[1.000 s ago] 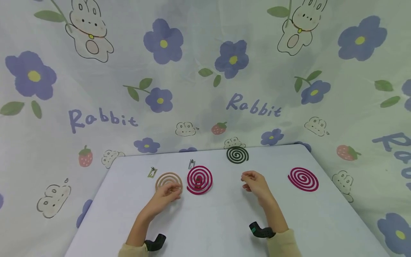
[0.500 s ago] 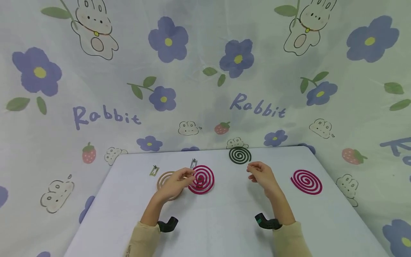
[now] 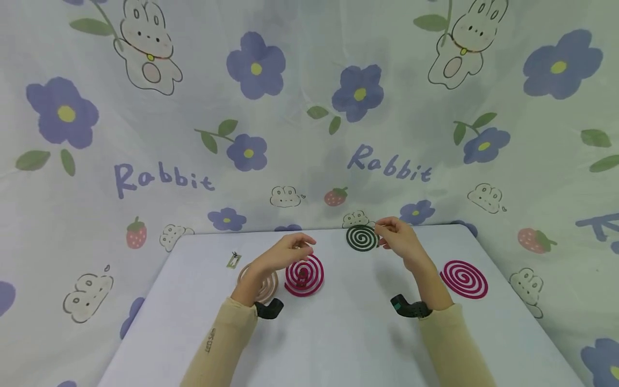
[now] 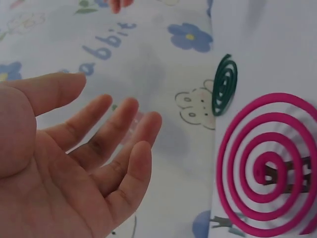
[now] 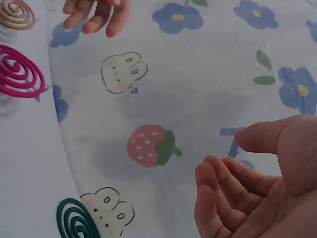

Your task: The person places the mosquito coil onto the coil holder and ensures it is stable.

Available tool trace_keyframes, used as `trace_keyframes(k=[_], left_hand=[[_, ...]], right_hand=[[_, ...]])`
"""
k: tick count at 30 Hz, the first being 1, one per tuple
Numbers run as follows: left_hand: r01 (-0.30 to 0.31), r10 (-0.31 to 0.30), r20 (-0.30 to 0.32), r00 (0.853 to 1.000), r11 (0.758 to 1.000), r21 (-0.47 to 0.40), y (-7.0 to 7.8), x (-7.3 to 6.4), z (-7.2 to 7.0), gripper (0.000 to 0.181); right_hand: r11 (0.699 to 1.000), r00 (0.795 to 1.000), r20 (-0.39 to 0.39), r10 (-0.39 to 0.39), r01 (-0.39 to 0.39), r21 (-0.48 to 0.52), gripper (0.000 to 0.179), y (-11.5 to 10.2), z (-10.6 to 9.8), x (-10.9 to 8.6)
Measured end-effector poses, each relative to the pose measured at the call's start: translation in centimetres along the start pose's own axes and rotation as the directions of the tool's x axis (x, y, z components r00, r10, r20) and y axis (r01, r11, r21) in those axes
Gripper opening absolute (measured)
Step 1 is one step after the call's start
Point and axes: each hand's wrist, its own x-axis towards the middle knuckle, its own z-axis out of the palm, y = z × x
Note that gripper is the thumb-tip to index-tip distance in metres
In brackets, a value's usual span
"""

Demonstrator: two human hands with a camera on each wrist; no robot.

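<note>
My left hand (image 3: 286, 251) hovers at the far edge of a pink mosquito coil (image 3: 304, 293), its fingers loosely bent with nothing in them. Through that coil's rings shows a small dark metal stand (image 4: 287, 174). A tan mosquito coil (image 3: 274, 283) lies partly hidden behind my left wrist. My right hand (image 3: 401, 239) is at the right side of a dark green mosquito coil (image 3: 362, 238) near the table's back edge. Its fingers are relaxed and apart from the thumb, as the right wrist view shows, and hold nothing.
Another pink mosquito coil (image 3: 464, 279) lies on the right of the white table (image 3: 348, 333). A small gold-coloured coil stand (image 3: 234, 260) sits at the back left. A silver stand (image 4: 223, 220) peeks past the pink coil. A printed curtain (image 3: 309, 107) hangs behind the table.
Both hands have moved forward over the table. The left went from the tan coil past the pink one, covering the silver stand in the head view; the right came up beside the green coil.
</note>
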Motion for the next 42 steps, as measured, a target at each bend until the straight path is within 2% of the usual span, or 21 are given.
trace_keyframes(k=[5, 12, 19, 22, 25, 28, 31, 35, 39, 42], left_hand=[[0.043, -0.043, 0.027, 0.999, 0.999, 0.018, 2.1, 1.9, -0.9, 0.032], [0.112, -0.113, 0.101, 0.988, 0.994, 0.015, 4.8, 4.6, -2.7, 0.031], [0.201, -0.2, 0.155, 0.967, 0.979, 0.004, 6.0, 7.7, -4.5, 0.042], [0.238, -0.233, 0.15, 0.961, 0.971, -0.02, 6.3, 9.0, -5.0, 0.045], [0.253, -0.245, 0.122, 0.962, 0.966, -0.055, 6.4, 10.2, -5.1, 0.046], [0.255, -0.247, 0.091, 0.965, 0.963, -0.092, 6.1, 11.4, -4.6, 0.046], [0.262, -0.26, 0.032, 0.965, 0.958, -0.118, 5.2, 12.3, -3.6, 0.044], [0.25, -0.257, -0.038, 0.966, 0.958, -0.14, 4.0, 13.4, -1.7, 0.042], [0.231, -0.246, -0.075, 0.966, 0.958, -0.17, 2.1, 14.0, 0.6, 0.039], [0.242, -0.264, -0.107, 0.959, 0.953, -0.185, 0.7, 14.2, 2.3, 0.036]], right_hand=[[0.999, 0.998, 0.03, -0.05, 0.051, -0.02, 0.037, -2.3, -0.5, 1.4], [0.996, 0.995, 0.087, -0.042, 0.049, -0.075, 0.035, -4.3, -1.1, 3.0], [0.989, 0.995, 0.098, 0.003, 0.012, -0.15, 0.033, -5.4, -1.7, 4.8], [0.989, 0.996, 0.088, 0.032, -0.019, -0.146, 0.033, -5.6, -1.8, 5.9], [0.989, 0.995, 0.089, 0.053, -0.04, -0.144, 0.035, -5.4, -2.0, 7.3], [0.99, 0.993, 0.097, 0.061, -0.048, -0.13, 0.037, -4.6, -2.1, 8.6], [0.991, 0.992, 0.097, 0.076, -0.065, -0.116, 0.037, -3.5, -2.2, 9.7], [0.989, 0.992, 0.068, 0.103, -0.096, -0.109, 0.038, -2.0, -2.5, 10.4], [0.988, 0.991, 0.041, 0.129, -0.125, -0.09, 0.039, -0.1, -2.8, 10.5], [0.986, 0.989, 0.017, 0.149, -0.148, -0.072, 0.04, 1.8, -2.7, 10.7]])
